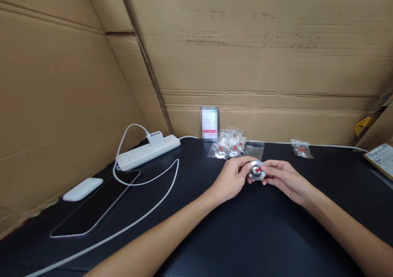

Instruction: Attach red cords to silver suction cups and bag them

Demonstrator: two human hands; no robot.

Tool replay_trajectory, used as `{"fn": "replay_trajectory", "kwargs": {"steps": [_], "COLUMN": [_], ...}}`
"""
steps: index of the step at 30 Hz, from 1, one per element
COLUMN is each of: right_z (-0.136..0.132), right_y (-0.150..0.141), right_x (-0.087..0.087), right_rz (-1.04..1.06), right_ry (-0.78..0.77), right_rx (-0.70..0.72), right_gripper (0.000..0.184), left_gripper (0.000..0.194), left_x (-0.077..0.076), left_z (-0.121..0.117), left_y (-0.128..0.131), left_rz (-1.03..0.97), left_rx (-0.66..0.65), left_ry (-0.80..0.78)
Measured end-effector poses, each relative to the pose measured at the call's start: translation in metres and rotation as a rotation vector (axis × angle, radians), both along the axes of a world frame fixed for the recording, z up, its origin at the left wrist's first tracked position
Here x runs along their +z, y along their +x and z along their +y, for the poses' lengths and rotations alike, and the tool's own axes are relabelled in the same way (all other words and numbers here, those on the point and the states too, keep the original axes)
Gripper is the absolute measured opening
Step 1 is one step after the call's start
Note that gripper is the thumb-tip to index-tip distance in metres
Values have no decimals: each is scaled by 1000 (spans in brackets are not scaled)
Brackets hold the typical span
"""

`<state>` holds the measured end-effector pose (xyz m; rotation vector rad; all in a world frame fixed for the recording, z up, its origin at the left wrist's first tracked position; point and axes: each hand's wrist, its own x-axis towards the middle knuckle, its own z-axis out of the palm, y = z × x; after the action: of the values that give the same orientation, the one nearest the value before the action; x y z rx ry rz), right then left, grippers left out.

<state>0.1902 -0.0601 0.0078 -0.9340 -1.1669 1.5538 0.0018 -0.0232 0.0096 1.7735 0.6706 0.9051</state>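
Observation:
My left hand (pixel 233 175) and my right hand (pixel 281 178) meet over the black table (pixel 245 236), both pinching a small round silver part with a red centre (pixel 256 171). The fingers of each hand close on its rim, left from the left side, right from the right. Just behind the hands lies an empty clear plastic bag (pixel 254 149). A pile of clear bags with similar silver-and-red parts (pixel 227 146) sits further back to the left. One more bagged part (pixel 301 148) lies to the right.
A white power strip (pixel 147 150) with a plugged charger and white cable (pixel 159 178) sits at the left. A dark phone (pixel 98 205) and a white case (pixel 82 189) lie near the left edge. Cardboard walls (pixel 245 64) enclose the table. A small card (pixel 210 123) leans on the back wall.

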Motion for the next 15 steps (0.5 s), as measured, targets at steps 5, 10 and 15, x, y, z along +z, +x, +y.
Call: {"fn": "replay_trajectory", "kwargs": {"steps": [5,10,15], "right_z": [1,0,-1], "right_y": [1,-1,-1], "right_x": [0,3,4], "right_rz": [-37,-61,-79], "right_ry": [-41,-19,26], "right_rx": [-41,-112,-77], "right_gripper": [17,20,19], "left_gripper": [30,30,31], "left_x": [-1,0,2], "left_z": [1,1,1], "left_y": [-1,-2,-2], "left_rz": [50,81,78], "left_rx": [44,38,33], "left_ry": [61,87,76]}}
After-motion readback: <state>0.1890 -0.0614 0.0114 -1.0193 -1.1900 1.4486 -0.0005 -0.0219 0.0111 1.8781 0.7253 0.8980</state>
